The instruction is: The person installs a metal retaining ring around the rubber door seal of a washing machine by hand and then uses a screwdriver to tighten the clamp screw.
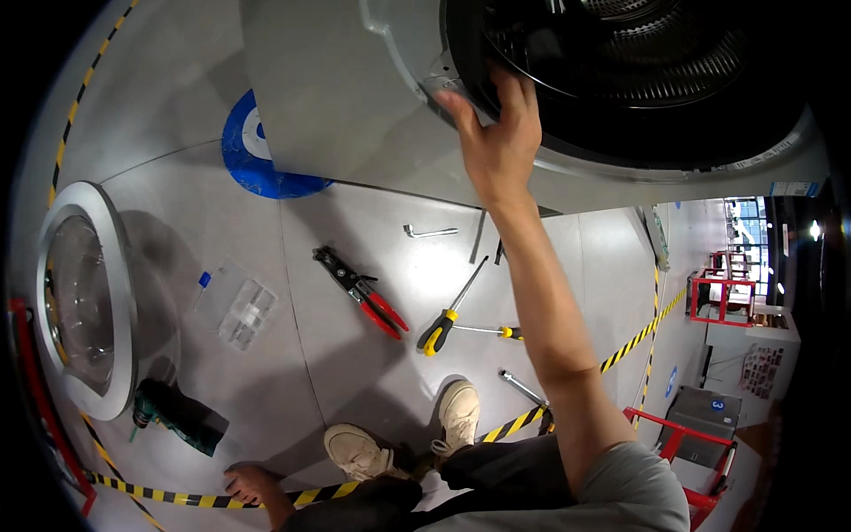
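Note:
My right hand reaches up to the round door opening of a grey washing machine. Its thumb lies on the front panel and its fingers curl inside over the opening's dark rim, with the fingertips hidden there. Inside shows the ribbed metal drum. Low at the left, my left hand is beside the striped tape, fingers loosely apart and nothing visible in them. Nearest to it, a green cordless drill lies on the floor. Beyond the drill is the detached round door with its clear glass bowl.
On the floor lie red-handled pliers, yellow-black screwdrivers, an L-shaped socket wrench, a metal socket tool and a clear compartment box. Striped tape marks the floor. Red-framed carts stand at the right.

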A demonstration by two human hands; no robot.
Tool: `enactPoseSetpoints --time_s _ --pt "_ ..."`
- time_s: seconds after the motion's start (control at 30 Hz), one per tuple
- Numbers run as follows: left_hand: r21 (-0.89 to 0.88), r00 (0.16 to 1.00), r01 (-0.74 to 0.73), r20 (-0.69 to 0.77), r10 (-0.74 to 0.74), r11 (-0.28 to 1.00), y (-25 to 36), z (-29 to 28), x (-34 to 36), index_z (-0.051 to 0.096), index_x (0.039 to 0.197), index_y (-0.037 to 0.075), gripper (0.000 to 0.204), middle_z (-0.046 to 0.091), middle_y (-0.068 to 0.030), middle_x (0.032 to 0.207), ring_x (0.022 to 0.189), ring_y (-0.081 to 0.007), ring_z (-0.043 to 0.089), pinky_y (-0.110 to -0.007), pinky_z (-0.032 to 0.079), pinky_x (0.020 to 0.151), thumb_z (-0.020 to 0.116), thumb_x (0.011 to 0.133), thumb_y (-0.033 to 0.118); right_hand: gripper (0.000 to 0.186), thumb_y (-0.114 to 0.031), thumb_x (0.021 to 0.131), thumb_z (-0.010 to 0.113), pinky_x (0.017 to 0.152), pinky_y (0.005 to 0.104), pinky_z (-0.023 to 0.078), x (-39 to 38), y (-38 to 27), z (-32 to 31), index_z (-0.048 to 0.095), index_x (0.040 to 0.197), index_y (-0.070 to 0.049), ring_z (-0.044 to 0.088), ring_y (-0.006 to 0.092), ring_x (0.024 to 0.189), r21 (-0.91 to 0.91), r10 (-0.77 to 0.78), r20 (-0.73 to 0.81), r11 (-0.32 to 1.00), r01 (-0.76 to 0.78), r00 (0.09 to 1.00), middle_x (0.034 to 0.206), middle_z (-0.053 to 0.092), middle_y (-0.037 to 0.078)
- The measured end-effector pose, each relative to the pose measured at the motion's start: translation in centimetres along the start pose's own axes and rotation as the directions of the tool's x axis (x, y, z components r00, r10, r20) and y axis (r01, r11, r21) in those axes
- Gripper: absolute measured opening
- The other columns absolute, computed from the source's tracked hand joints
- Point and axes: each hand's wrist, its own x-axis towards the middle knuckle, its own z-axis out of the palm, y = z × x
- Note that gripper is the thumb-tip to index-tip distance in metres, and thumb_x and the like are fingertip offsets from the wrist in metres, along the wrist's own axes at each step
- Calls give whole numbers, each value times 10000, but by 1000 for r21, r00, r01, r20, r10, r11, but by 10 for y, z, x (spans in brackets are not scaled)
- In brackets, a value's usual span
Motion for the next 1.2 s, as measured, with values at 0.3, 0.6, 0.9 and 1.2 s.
enactPoseSetpoints --time_s 0.3,0.6,0.9,1.2 --pt "3 996 1 -84 -1 1000 3 2 -10 468 1298 85 570 489 -179 1349 1250 -347 472 -530 396 987 375 986 552 630 -225 797 778 1032 471 366 -27 19 -44 518 1339 -37 498 324 1195 -238 -55 177 966 97 983 1301 531 158" --pt "-65 991 11 135 -2 998 12 -46 -19 364 1385 62 654 364 -211 1488 1379 -363 334 -543 267 1096 331 982 576 753 -144 730 760 1079 461 357 -35 41 -59 432 1399 -32 503 322 1222 -278 -183 247 927 250 952 1309 536 164" --pt "-489 965 -163 100 241 857 -6 -77 9 402 1351 -17 656 431 -250 1370 1279 -431 426 -558 406 995 386 996 534 603 -102 734 717 1033 435 379 -36 40 -60 507 1296 -44 534 288 1136 -219 -158 195 955 200 968 1239 567 141" --pt "-302 -175 -852 -606 776 -428 121 -333 -123 375 1445 -16 719 310 -244 1505 1409 -383 280 -504 219 1153 696 823 147 494 -154 756 714 998 431 388 -39 43 -52 562 1217 -56 550 276 1083 -218 -119 116 965 142 986 1196 589 136"
